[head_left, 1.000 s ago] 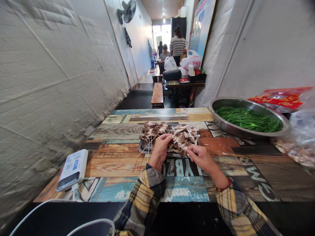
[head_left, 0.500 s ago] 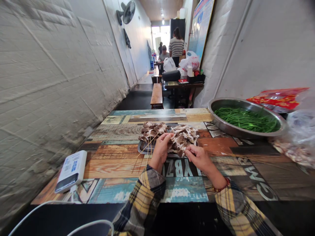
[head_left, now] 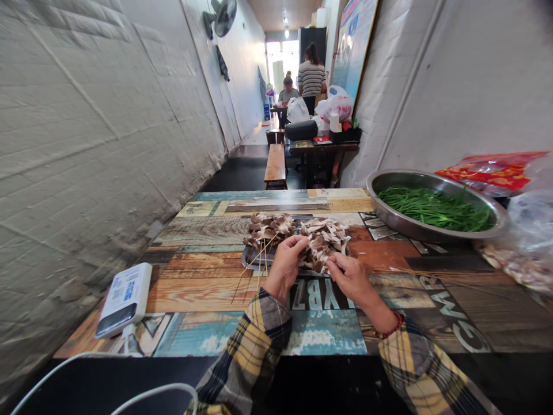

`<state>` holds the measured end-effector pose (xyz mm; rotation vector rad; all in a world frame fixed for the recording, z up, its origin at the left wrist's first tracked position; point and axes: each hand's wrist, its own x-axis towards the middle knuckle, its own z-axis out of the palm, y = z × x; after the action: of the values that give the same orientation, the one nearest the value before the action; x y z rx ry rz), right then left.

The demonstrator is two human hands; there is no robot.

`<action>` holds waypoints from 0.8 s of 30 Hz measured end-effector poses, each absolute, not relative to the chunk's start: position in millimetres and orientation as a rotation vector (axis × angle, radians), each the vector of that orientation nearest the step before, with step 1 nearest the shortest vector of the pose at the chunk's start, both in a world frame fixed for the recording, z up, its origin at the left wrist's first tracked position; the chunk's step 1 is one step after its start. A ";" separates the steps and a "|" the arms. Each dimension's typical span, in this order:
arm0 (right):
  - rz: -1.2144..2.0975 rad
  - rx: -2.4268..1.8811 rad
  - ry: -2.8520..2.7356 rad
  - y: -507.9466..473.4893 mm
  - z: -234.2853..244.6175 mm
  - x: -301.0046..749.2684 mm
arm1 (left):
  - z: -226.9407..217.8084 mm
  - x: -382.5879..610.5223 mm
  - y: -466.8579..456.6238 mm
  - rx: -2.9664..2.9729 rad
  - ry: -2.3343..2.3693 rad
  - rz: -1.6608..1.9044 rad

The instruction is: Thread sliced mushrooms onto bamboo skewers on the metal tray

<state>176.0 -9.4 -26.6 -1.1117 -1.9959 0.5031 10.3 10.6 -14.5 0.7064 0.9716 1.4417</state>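
Observation:
Brown and white oyster mushrooms [head_left: 330,231] lie heaped on a metal tray [head_left: 250,257] in the middle of the table. My left hand [head_left: 285,262] is closed in a pinch at the left side of a mushroom piece [head_left: 317,252]. The fingertips of my right hand [head_left: 351,279] pinch the lower right edge of the same piece, just above the tray's near side. Whether a stick runs through it I cannot tell. Several thin bamboo skewers [head_left: 260,256] lean over the tray's left end, beside a second heap of mushrooms [head_left: 268,227].
A steel basin [head_left: 436,232] of green chives [head_left: 432,208] stands at the right, near plastic bags [head_left: 533,222]. A white power bank [head_left: 125,300] with a cable lies at the left. Beyond are a bench [head_left: 275,164], another table [head_left: 322,147] and people.
My hands stay at the mushrooms, with only slight finger movement. The left fingertips have shifted a little to the right. The camera view has moved very slightly.

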 end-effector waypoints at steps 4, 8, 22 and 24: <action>0.459 -1.115 -1.997 -9.7 -27.0 176.2 | -9.5 13.1 8.0 0.692 0.957 1.425; 0.453 -1.108 -1.987 -9.7 -27.0 176.7 | -6.9 16.9 6.2 0.704 0.935 1.427; 0.680 -1.147 -1.609 2.5 -28.2 190.1 | -6.8 2.7 12.8 0.899 1.077 1.578; 0.700 -1.150 -1.501 5.4 -29.3 193.7 | -9.9 1.0 14.4 1.037 1.216 1.550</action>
<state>193.7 5.4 -29.3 -1.1497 -1.5015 0.7004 1.0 14.4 -9.9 1.0373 1.2160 1.5499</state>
